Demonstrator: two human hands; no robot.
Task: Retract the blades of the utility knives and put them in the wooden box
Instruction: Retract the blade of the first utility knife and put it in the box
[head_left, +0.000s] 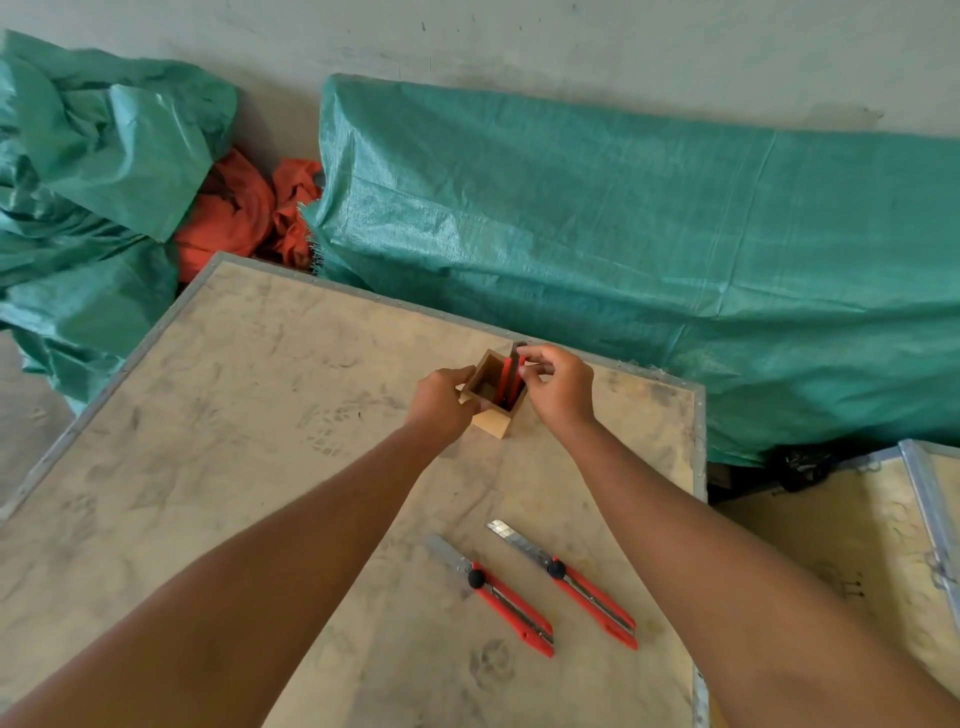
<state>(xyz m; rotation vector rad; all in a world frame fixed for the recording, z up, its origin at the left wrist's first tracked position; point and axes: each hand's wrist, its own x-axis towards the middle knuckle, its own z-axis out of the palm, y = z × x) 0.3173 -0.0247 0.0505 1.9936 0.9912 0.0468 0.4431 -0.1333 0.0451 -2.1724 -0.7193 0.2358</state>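
A small open wooden box (493, 422) stands on the plywood table (249, 395) near its far edge. My left hand (441, 402) grips the box's left wall. My right hand (558, 387) pinches the top of a red utility knife (511, 374) that stands upright inside the box, next to another red knife there. Nearer to me, two more red utility knives lie flat with their blades extended: one on the left (493, 597) and one on the right (571, 582).
Green tarpaulin (623, 249) covers bulky shapes behind the table, with orange cloth (244, 213) between the heaps. A second metal-edged plywood crate (883, 525) sits lower at the right. The table has metal-trimmed edges (698, 447).
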